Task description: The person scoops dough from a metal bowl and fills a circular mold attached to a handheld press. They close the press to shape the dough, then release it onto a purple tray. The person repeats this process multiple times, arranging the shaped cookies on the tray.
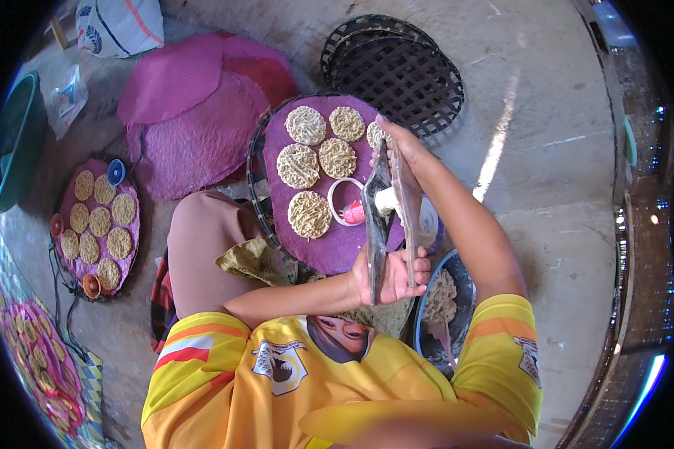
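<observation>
A two-board hand press [407,187] stands on edge between my hands, over a tray. My right hand [401,146] closes round its far ends. My left hand [392,280] grips the near ends, its fingers curled round the board. A short white piece [386,200], coated with dough, shows between the boards. Under the press, a purple sheet [296,258] lies on the woven tray [256,161], bearing several round cakes of noodle-like dough strands [308,215]. A pale ring [331,196] lies there with a red object [353,213] inside it, partly hidden by the press.
Near my right elbow is a basin [468,280] holding dough [440,298] and a pinkish utensil. Dark woven trays [397,71] lie beyond, with purple sheets [168,82] at far left. A second tray of cakes [90,224] and a green tub [19,150] are left.
</observation>
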Tool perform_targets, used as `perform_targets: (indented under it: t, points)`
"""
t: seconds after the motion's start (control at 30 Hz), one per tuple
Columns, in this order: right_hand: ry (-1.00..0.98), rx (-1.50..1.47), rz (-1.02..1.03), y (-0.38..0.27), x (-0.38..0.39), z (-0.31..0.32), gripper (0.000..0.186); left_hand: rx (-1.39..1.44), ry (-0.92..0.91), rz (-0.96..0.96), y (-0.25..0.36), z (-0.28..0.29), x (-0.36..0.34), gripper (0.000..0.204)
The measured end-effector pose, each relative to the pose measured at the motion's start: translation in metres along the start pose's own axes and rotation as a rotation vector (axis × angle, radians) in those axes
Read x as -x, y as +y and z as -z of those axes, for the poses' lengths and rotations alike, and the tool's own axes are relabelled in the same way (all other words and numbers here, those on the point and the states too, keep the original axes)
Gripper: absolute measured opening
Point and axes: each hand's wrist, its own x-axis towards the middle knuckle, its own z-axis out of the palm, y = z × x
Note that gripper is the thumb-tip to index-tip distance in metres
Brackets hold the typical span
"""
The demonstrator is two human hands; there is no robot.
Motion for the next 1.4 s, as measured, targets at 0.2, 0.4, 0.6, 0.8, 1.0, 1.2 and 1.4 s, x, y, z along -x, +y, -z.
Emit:
perform_targets:
  t: [0.2, 0.4, 0.6, 0.8, 1.0, 1.2, 1.4]
  points:
    - [-0.062, 0.089, 0.075, -0.02, -0.018, -0.005, 0.067, -0.059, 0.056, 0.032, 0.031, 0.001, 0.001, 0.071]
    - [0.128, 0.065, 0.154, -0.02, -0.03, 0.019, 0.062, -0.055, 0.202, 0.08, 0.041, 0.013, -0.016, 0.064]
    - [0.175, 0.095, 0.118, 0.006, -0.016, 0.025, 0.052, -0.028, 0.328, 0.08, 0.013, 0.012, -0.013, 0.055]
    - [0.13, 0.074, 0.125, 0.003, -0.017, 0.011, 0.056, -0.255, 0.493, 0.01, 0.015, -0.004, -0.002, 0.055]
    - [0.147, 0.053, 0.173, 0.009, -0.028, 0.014, 0.056, -0.159, 0.58, 0.036, 0.016, -0.003, -0.003, 0.059]
    - [0.291, 0.271, 0.237, 0.009, -0.041, 0.015, 0.065, -0.216, 0.389, 0.053, 0.027, 0.009, 0.009, 0.049]
    - [0.316, 0.152, 0.448, -0.024, -0.012, 0.042, 0.07, -0.175, 0.05, 0.247, 0.044, 0.022, -0.01, 0.044]
